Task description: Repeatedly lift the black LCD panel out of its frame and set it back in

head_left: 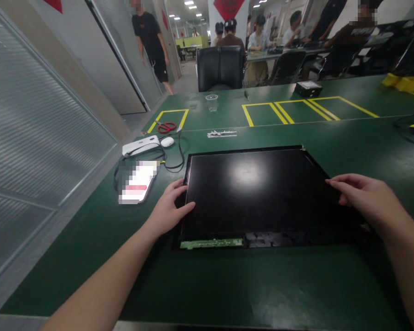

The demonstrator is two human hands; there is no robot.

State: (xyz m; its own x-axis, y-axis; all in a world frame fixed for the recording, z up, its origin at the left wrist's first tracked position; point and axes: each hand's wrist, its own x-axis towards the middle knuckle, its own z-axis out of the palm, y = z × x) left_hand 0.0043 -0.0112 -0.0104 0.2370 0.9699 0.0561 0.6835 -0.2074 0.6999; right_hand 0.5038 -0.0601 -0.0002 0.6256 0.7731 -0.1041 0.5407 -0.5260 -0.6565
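Note:
A large black LCD panel point(262, 197) lies flat on the green table in front of me, with a ceiling light mirrored in its surface. Along its near edge runs a narrow green circuit board point(212, 243), and dark strips continue to the right of it. My left hand point(170, 207) grips the panel's left edge, thumb over the top face and fingers along the side. At the right edge, my right hand point(360, 191) is closed in a pinch, thumb and forefinger together on the panel's border. Its other fingers curl underneath and are partly hidden.
Left of the panel are a phone point(138, 181), a white power strip point(140, 145), a white mouse point(167, 142), cables and red scissors point(167, 127). Beyond lie white strips point(222, 134), a plastic cup point(212, 102) and a black box point(308, 88). Several people are in the background.

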